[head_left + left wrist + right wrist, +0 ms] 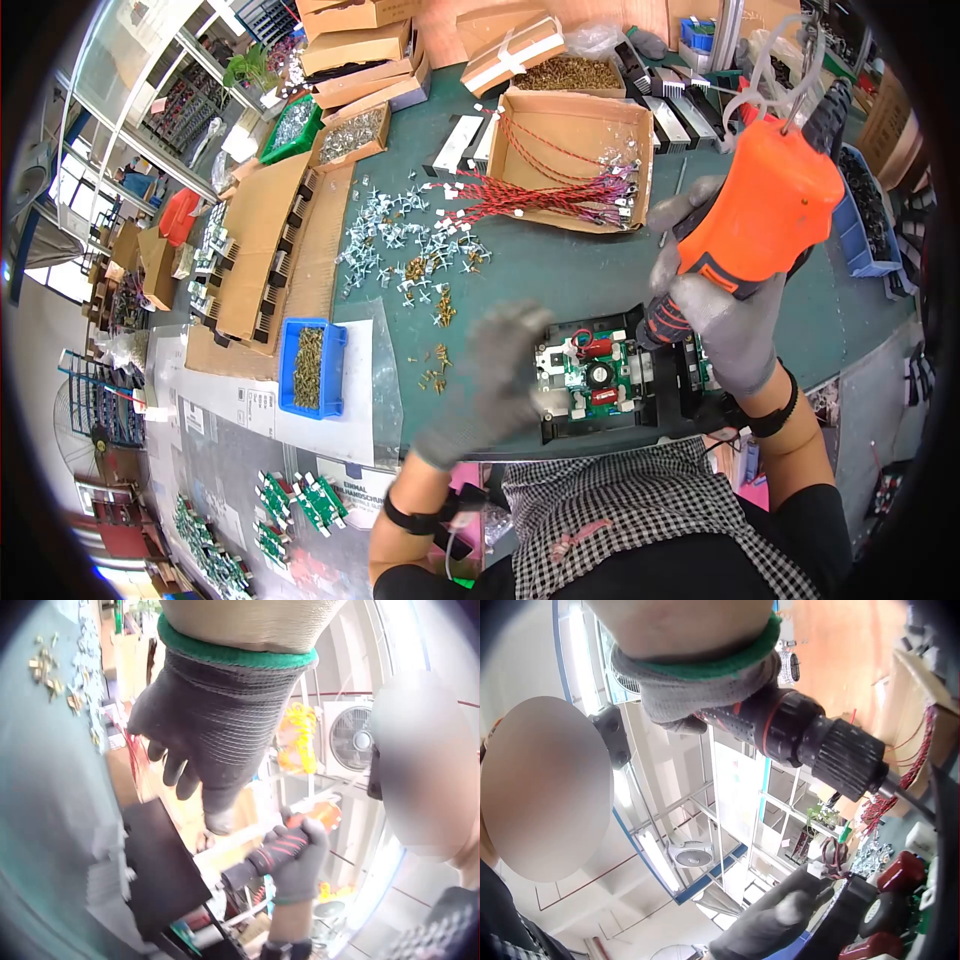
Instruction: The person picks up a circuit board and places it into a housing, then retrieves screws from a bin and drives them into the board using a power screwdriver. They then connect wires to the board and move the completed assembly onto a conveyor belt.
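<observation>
My gloved right hand (738, 325) grips a power screwdriver with an orange body (775, 200) and a black chuck (847, 757). Its bit (909, 799) points down toward a black housing (650, 408). Inside that housing lies a green circuit board (622, 385) with red components (901, 871) and a round black one (600, 376). My gloved left hand (490, 380), blurred in the head view, is at the board's left edge. In the left wrist view the left hand (217, 727) has loosely extended fingers and nothing shows in its grasp. Part of another green board (697, 365) shows beneath the right hand.
Brass screws (437, 370) and pale clips (385, 240) lie scattered on the green mat (560, 270). Red wires (520, 198) spill over a cardboard tray (570, 118). A blue bin (338, 365) of screws stands left; another blue bin (870, 255) stands right.
</observation>
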`<state>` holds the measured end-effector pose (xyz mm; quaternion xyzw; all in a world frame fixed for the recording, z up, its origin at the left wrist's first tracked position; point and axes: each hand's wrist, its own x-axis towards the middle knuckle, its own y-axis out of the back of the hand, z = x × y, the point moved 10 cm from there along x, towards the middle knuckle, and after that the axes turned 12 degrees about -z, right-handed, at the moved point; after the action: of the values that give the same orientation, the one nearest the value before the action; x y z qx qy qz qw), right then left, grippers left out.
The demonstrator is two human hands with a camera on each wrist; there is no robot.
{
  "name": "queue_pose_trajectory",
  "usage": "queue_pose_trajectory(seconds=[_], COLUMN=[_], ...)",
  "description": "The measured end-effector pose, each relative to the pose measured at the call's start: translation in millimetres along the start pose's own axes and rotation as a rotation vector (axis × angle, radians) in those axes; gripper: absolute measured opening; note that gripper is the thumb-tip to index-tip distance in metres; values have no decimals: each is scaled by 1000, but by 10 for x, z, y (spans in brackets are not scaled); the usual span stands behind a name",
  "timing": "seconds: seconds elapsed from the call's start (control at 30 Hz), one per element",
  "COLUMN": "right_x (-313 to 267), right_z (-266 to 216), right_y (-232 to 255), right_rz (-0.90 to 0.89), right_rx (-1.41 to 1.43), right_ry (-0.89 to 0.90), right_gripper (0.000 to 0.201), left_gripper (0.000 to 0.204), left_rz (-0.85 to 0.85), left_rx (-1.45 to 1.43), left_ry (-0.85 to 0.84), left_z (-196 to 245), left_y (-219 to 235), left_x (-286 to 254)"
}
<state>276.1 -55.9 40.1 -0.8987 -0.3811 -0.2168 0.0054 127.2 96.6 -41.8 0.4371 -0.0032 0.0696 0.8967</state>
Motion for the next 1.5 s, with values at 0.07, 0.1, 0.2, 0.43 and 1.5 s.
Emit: queue_pose_trajectory(seconds=[0.07,0.1,0.2,0.43,1.5], right_x=[44,77,111,192,329], right_z=[-168,-283,-463,-600,-412], right_y=[20,10,60,-72,-842], right_rz=[28,73,98,42,-110], right_rx=[-20,34,103,559,81], right_ry=[13,33,85,223,155], right_gripper=[57,56,60,69,46], left_gripper=[46,32,27,18,26], left_rz=[84,111,70,132,281], left_rx=[133,392,539,515,-173], left_ry=[141,269,287,109,68], left_z=[-438,-670,-1068,-916,-69], left_y=[322,430,396,369,312], left_x=[14,20,95,209,-215])
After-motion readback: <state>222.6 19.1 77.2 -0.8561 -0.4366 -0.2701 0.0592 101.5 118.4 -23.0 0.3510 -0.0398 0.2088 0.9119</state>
